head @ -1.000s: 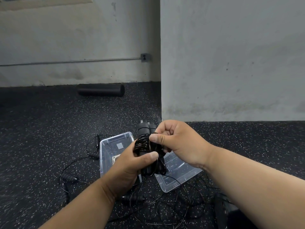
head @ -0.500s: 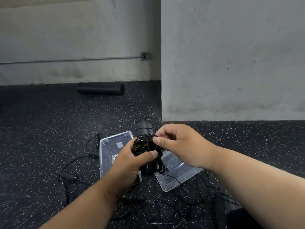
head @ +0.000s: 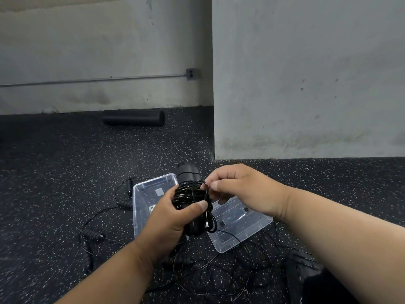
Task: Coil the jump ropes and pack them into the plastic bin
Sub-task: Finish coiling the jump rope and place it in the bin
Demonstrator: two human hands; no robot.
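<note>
Coiled jump rope [head: 188, 194] held above plastic bin [head: 144, 200].
Bundle gripped by left hand [head: 173, 222]; cord loop pinched by right hand [head: 238, 189].

The left hand [head: 173, 222] covers most of the clear plastic bin's [head: 149, 194] near end, and both forearms get cropped at the frame's bottom edge.
</note>
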